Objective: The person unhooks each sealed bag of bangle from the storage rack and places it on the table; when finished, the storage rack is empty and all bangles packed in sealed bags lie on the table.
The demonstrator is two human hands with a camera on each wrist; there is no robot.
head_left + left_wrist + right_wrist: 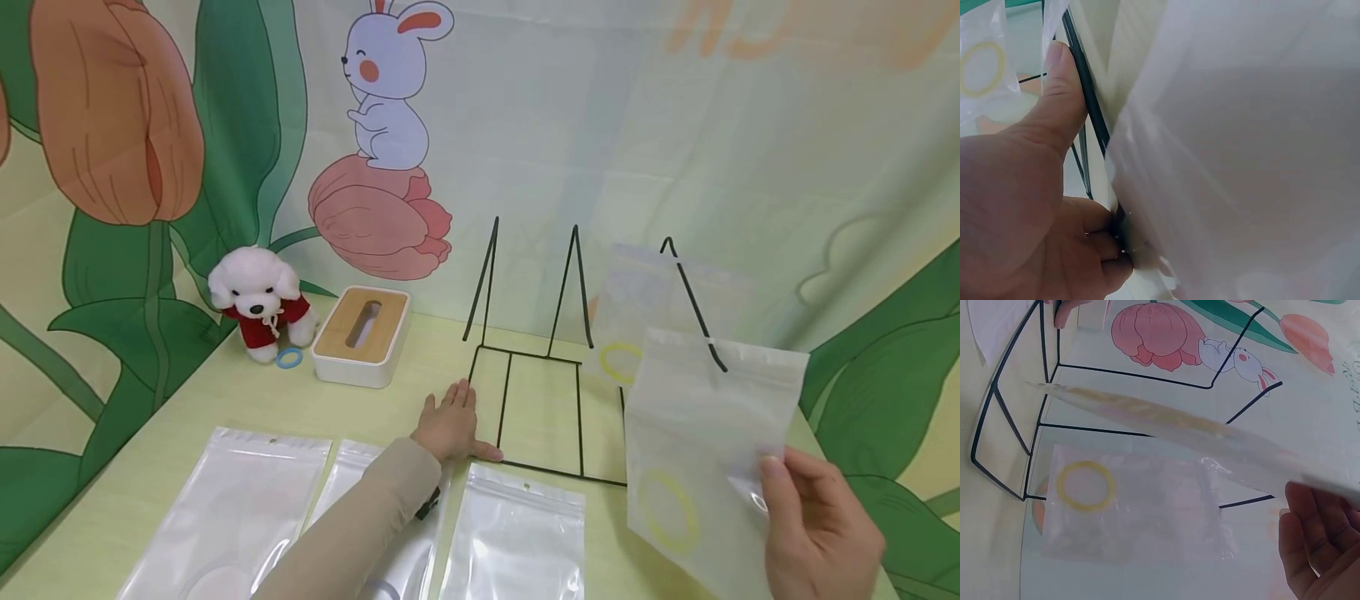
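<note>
My left hand (pixel 448 425) lies at the front left corner of a black wire rack (pixel 540 471), its fingers straight along the side bar and its thumb on the front bar. In the left wrist view that thumb (pixel 1057 100) rests beside the black rod. On the right, my right hand (pixel 825 525) pinches the side edge of a translucent zip bag (pixel 712 417) with a yellow ring showing through. The rack's right hook overlaps this bag's top strip in the head view. Behind it, another zip bag (pixel 1154 506) with a yellow ring hangs at the same hook.
Several clear zip bags lie along the table front, one (pixel 517 525) near the rack and one (pixel 232 500) farther left. A tissue box (pixel 363 333), a plush dog (pixel 258 292) and a blue ring (pixel 289 357) stand at the back left. A printed cloth (pixel 525 125) hangs behind.
</note>
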